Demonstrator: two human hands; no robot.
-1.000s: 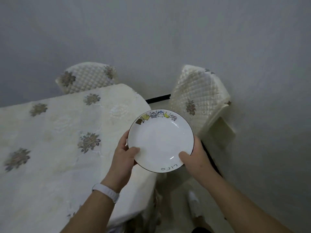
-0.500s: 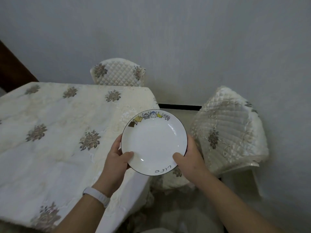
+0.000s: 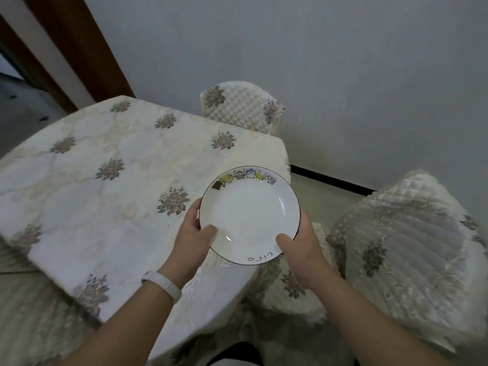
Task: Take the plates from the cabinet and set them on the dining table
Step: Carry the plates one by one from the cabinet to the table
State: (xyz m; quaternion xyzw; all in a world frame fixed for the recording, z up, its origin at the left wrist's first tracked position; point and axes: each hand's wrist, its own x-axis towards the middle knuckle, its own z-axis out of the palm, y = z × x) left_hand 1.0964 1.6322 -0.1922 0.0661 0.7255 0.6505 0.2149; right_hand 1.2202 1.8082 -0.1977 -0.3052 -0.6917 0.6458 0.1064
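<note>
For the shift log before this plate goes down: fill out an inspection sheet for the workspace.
Surface: dining table, covered by a cream floral tablecloth.
Job's things: one white plate, dark rim, cartoon figures on its far edge; held over the table's right edge, not yet set down.
Clutter: nothing seen.
Hands: left hand grips the plate's left rim, right hand its right rim, thumbs on top.
Cables: nothing seen.
Surroundings: two chairs in quilted covers, far chair and right chair; grey wall; white wristband on the left wrist.
</note>
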